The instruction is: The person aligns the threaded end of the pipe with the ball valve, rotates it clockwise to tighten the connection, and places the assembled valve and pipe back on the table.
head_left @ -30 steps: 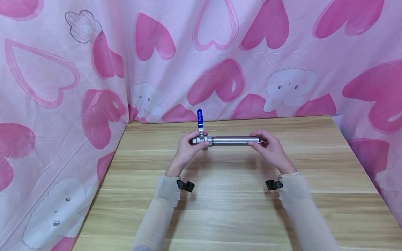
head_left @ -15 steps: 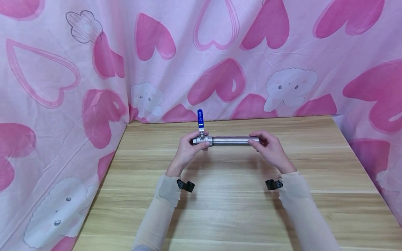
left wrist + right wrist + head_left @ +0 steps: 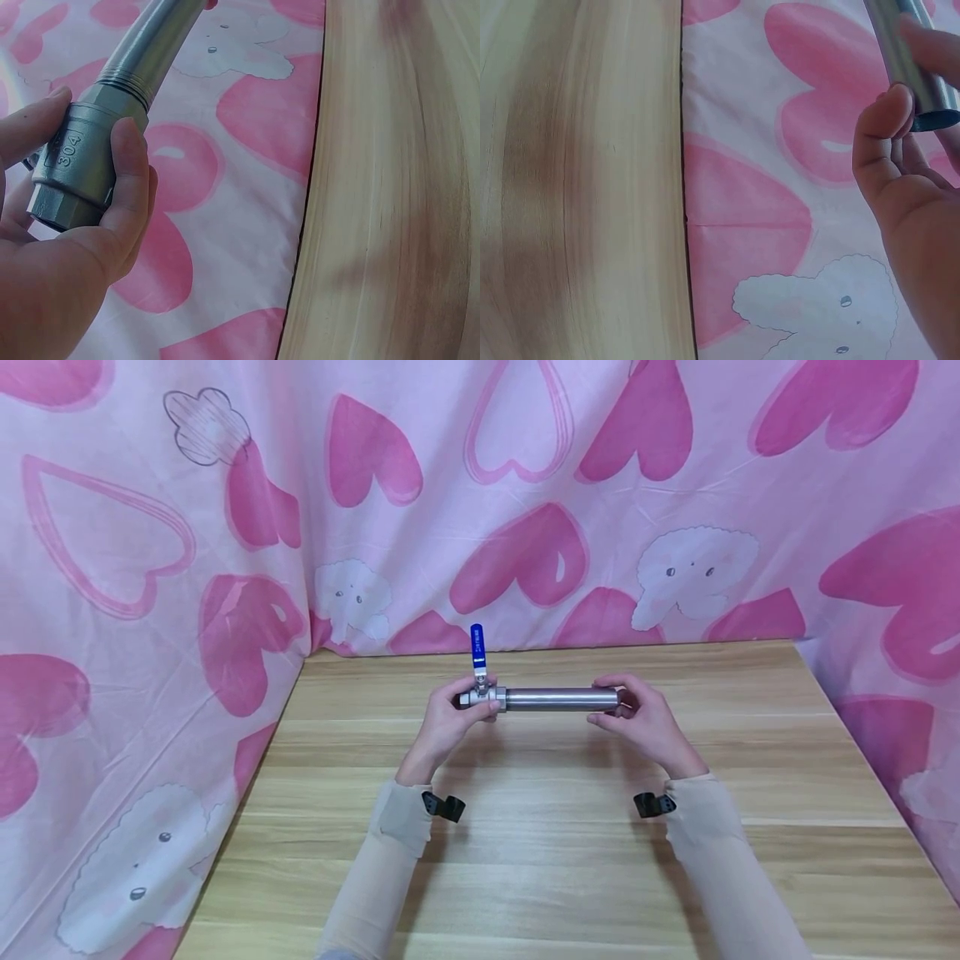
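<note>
A ball valve (image 3: pixel 480 695) with a blue lever handle (image 3: pixel 477 646) is held up over the table by my left hand (image 3: pixel 448 718). In the left wrist view, thumb and fingers grip the valve body (image 3: pixel 75 154), which is marked 304. A shiny steel pipe (image 3: pixel 558 698) runs level from the valve to the right, its threaded end (image 3: pixel 124 82) in the valve's hex end. My right hand (image 3: pixel 641 714) is round the pipe's free end, fingers behind it and thumb along its lower edge. The open pipe end (image 3: pixel 934 120) shows between its fingers in the right wrist view.
Below the hands lies a wood-grain table (image 3: pixel 540 860). Pink cloth (image 3: pixel 420 552) with hearts and white cartoon animals hangs behind the table and along both sides. A black band mount sits on the left wrist (image 3: pixel 444 806) and another on the right wrist (image 3: pixel 654 804).
My right thumb has moved from the pipe's front face down to its lower edge, and the right fingers have shifted round the end. The left hand keeps its grip on the valve.
</note>
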Motion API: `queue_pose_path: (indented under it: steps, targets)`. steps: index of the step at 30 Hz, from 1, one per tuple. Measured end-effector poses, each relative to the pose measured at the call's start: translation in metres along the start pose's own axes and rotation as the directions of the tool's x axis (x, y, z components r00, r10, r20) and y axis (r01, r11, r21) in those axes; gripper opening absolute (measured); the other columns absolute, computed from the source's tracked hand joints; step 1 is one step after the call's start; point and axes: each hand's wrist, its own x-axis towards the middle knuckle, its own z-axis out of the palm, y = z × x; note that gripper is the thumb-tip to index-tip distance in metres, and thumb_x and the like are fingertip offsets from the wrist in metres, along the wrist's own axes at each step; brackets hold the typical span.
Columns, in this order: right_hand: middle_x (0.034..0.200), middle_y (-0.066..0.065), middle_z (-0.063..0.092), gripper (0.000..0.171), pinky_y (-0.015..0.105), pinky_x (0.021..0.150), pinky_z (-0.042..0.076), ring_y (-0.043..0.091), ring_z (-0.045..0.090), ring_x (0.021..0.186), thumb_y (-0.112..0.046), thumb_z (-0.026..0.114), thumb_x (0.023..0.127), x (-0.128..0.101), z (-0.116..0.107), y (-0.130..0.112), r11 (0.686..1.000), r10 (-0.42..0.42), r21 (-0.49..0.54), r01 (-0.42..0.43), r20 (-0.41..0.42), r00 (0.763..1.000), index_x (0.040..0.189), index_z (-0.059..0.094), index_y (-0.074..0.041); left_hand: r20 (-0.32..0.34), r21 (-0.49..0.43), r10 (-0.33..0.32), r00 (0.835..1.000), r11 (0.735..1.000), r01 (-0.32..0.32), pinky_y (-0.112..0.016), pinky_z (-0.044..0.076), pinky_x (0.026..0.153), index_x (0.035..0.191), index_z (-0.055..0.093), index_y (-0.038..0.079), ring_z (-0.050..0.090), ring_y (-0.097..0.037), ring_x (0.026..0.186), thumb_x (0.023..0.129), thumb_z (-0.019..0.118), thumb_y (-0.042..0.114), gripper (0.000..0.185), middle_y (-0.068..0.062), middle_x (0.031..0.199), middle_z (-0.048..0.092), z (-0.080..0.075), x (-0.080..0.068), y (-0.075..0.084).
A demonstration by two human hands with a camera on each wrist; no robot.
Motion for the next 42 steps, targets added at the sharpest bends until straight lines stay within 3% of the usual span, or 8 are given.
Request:
queue_pose_path:
  steps: [7, 16, 25, 42]
  targets:
    - [0.124, 0.019, 0.055, 0.048, 0.012, 0.079, 0.056, 0.013, 0.059, 0.096, 0.0, 0.074, 0.082, -0.001, -0.0009, 0.0021, 1.0, -0.008, -0.019, 0.009, 0.021, 1.0, 0.126, 0.055, -0.006, 0.0, 0.001, -0.008, 1.0, 1.0, 0.008, -0.032, 0.062, 0.082, 0.125, 0.063, 0.006, 0.063, -0.026, 0.097, 0.086, 0.071, 0.006, 0.039, -0.016, 0.121, 0.061, -0.0003, -0.0004, -0.0004]
    - [0.123, 0.019, 0.054, 0.047, 0.012, 0.08, 0.056, 0.006, 0.06, 0.095, 0.004, 0.072, 0.082, -0.002, -0.0013, 0.0024, 1.0, -0.024, 0.004, 0.024, 0.012, 1.0, 0.125, 0.053, -0.005, 0.004, 0.007, -0.008, 1.0, 1.0, 0.008, -0.032, 0.062, 0.082, 0.126, 0.062, 0.006, 0.064, -0.022, 0.096, 0.087, 0.071, 0.007, 0.04, -0.017, 0.122, 0.06, 0.0005, -0.0007, 0.0004]
    - [0.116, 0.02, 0.055, 0.043, 0.015, 0.075, 0.059, 0.008, 0.062, 0.088, 0.005, 0.072, 0.082, -0.002, -0.001, 0.0031, 1.0, -0.024, 0.014, 0.024, 0.0, 1.0, 0.119, 0.051, -0.004, 0.002, 0.016, -0.03, 1.0, 0.999, 0.03, -0.032, 0.062, 0.082, 0.128, 0.061, 0.007, 0.062, -0.024, 0.099, 0.087, 0.071, 0.007, 0.042, -0.016, 0.125, 0.059, 0.0007, 0.0, 0.0001]
    - [0.113, 0.019, 0.058, 0.043, 0.013, 0.074, 0.057, 0.006, 0.062, 0.086, 0.0, 0.076, 0.08, -0.0021, -0.0025, 0.0029, 0.998, -0.058, -0.015, 0.058, -0.021, 0.998, 0.117, 0.054, -0.003, 0.005, 0.021, 0.016, 1.0, 1.0, -0.016, -0.033, 0.062, 0.081, 0.125, 0.063, 0.008, 0.063, -0.024, 0.096, 0.087, 0.07, 0.007, 0.038, -0.018, 0.124, 0.061, 0.0013, -0.0004, -0.0015]
